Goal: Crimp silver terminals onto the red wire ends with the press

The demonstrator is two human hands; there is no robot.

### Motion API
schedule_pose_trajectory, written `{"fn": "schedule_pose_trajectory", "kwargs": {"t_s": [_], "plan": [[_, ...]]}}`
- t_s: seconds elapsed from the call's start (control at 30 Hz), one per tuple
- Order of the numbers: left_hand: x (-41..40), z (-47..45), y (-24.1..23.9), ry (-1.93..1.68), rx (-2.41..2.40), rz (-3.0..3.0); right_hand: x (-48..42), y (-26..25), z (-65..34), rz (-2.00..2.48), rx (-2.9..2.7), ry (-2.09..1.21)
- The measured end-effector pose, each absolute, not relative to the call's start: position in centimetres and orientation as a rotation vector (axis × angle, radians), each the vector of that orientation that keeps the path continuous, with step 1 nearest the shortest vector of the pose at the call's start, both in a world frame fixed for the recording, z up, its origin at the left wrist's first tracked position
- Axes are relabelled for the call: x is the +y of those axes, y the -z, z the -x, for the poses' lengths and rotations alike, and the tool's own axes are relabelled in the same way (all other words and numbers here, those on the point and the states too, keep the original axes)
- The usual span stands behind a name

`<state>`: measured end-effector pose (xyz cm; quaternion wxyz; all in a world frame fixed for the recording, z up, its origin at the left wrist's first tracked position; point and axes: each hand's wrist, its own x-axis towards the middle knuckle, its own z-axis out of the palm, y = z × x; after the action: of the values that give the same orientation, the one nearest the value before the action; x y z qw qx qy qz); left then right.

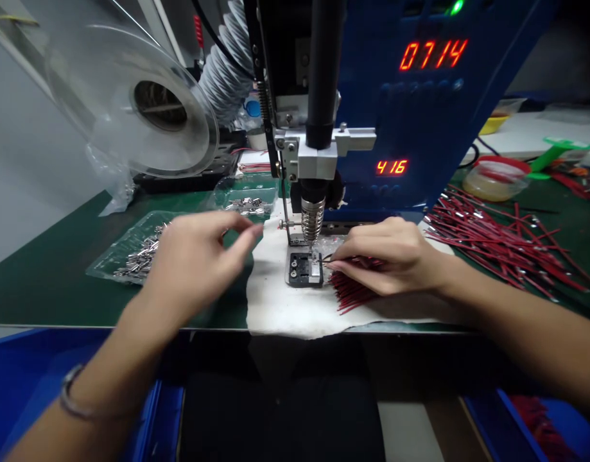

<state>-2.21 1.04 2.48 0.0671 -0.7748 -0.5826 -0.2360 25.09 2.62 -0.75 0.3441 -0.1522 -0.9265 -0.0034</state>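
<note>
My right hand [395, 256] rests on a white cloth [285, 308] and pinches a thin red wire [330, 260], its tip held at the small metal fixture [304, 268] under the soldering head [312, 218]. A small bundle of red wires [352, 292] lies under that hand. My left hand [198, 260] hovers left of the fixture with thumb and fingers pinched together; what it holds is too small and blurred to name. Just behind it sits a clear tray of small metal terminals [135, 256].
A blue machine [420, 115] shows red digits 0714 and 416. A large pile of red wires [501, 244] lies at right. A clear reel [145, 102] stands at left, a second terminal tray [246, 202] behind. Blue bins [15, 378] sit below the table edge.
</note>
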Motion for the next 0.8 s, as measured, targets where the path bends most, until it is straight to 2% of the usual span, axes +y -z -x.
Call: {"fn": "schedule_pose_trajectory", "kwargs": {"t_s": [0.07, 0.23, 0.47, 0.8], "plan": [[-1.8, 1.9, -1.1, 0.779, -1.709, 2.420, 2.6, 0.8, -25.0, 0.380, -2.419, 0.041], [-5.5, 1.7, 2.5, 1.168, -1.950, 2.347, 2.5, 1.1, -25.0, 0.354, -2.481, 0.040], [-7.6, -3.1, 4.9, 1.606, -1.686, 2.727, 1.8, 1.1, -25.0, 0.391, -2.362, 0.214], [-6.3, -6.4, 4.8, 1.792, -1.535, 2.799, 0.9, 1.4, -25.2, 0.314, -2.346, 0.191]]}}
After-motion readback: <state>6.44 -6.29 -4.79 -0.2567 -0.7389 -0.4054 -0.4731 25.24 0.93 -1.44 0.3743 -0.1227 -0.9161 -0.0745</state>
